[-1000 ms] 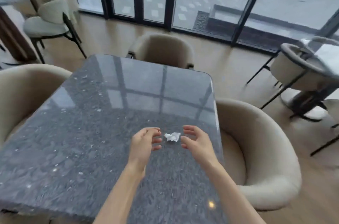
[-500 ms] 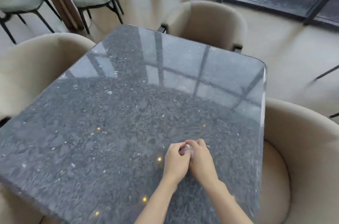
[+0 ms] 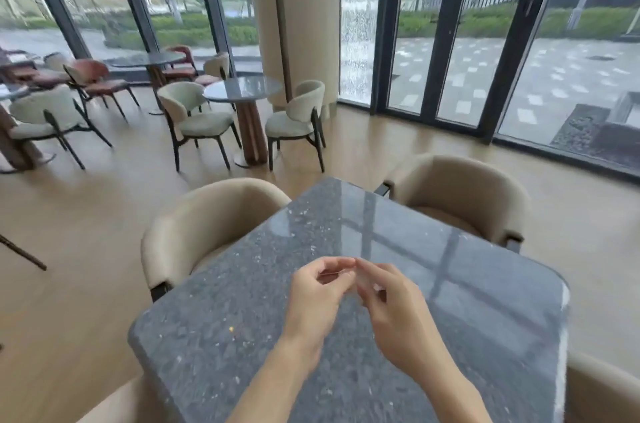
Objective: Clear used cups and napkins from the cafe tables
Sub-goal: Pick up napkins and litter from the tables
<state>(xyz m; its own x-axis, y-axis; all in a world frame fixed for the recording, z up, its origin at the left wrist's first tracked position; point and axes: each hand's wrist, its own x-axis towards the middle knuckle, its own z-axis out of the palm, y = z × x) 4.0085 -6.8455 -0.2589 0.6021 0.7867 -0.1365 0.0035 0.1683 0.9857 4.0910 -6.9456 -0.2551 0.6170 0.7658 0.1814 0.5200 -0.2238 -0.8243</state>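
Floor-to-ceiling dark-framed glass windows [image 3: 450, 41] run along the far side, wet paving and green hedges outside. Light wood floor [image 3: 86, 221] fills the room, with a wide beige round column [image 3: 298, 17] far centre. Dark grey speckled polished stone desk [image 3: 433, 270] takes up the near centre, reflecting the window frames. Beige curved-back upholstered armchair [image 3: 207, 225] sits at the desk's left side, a second beige armchair [image 3: 457, 194] at its far side, part of a third [image 3: 602, 391] at near right. Far left: small round grey-topped cafe table [image 3: 242, 88] with cream dark-legged chairs [image 3: 197, 117] around it, and reddish-brown chairs [image 3: 97, 76] further back. Left hand [image 3: 317, 298] and right hand [image 3: 394, 311] are held together above the near part of the desk, fingers curled, fingertips meeting at the top. Both seem to pinch something small between them; whether it is the crumpled white napkin cannot be told, it is hidden by the fingers and blurred.
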